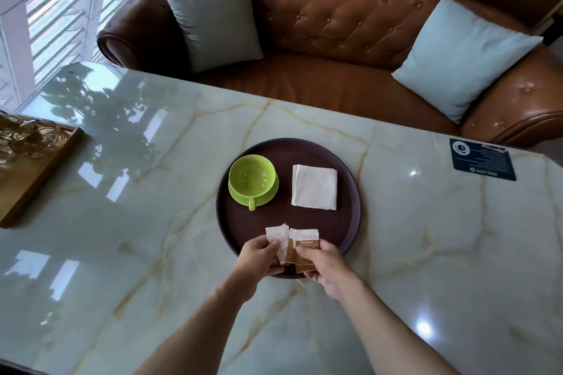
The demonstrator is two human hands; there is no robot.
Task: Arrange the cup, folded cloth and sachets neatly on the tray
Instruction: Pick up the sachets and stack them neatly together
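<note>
While hands (259, 256) grip sachets (304, 245), print illegible

Only two forearms and hands of the person show, coming up from the near edge. Both forearms are bare along all that can be seen; no sleeve or cuff reaches into view. The left hand (259, 256) and the right hand (323, 265) wear no gloves. The wrists carry no watch or band, and no ring can be made out on the fingers that show. The fingernails are too small to tell apart. The rest of the body is out of sight.
</note>
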